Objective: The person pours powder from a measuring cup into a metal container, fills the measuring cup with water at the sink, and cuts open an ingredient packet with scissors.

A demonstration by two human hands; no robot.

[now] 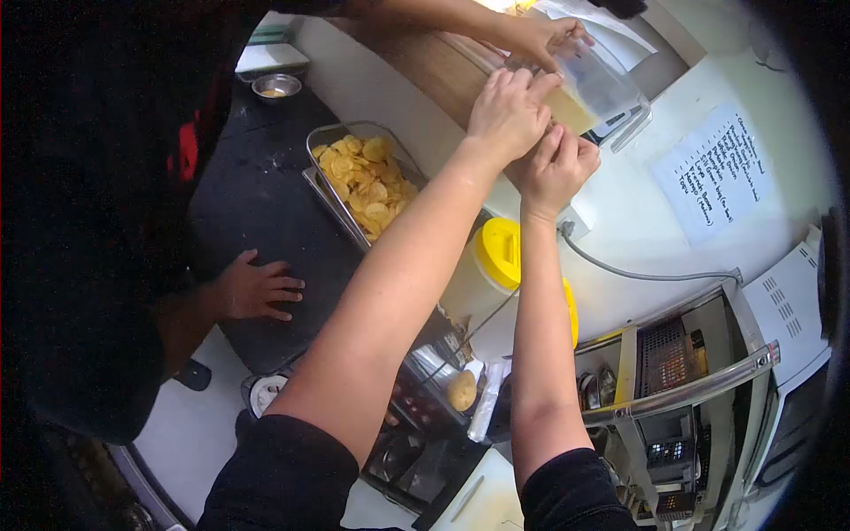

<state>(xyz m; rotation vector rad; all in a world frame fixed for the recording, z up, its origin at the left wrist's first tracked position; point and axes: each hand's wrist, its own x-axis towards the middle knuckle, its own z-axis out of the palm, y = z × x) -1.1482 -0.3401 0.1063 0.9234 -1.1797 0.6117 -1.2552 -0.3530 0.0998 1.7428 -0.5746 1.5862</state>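
Observation:
Both my arms reach up and forward to a clear plastic container (611, 84) with pale yellow contents at its near end. My left hand (509, 115) is closed at the container's near side, its thumb against it. Just below, my right hand (560, 168) has its fingers curled together by the container's lower corner; whatever they grip is hidden. Another person's hand (542, 40) touches the container from above. That person's other hand (261, 288) lies spread on the black counter (239, 186).
Left of my arms, a wire-rimmed basket (363, 181) holds yellow chips. A yellow-lidded tub (500, 252) and a potato (461, 390) sit between my forearms. A small metal bowl (276, 87) is farther back. A handwritten list (713, 177) hangs on the wall, above a metal-railed rack (682, 389).

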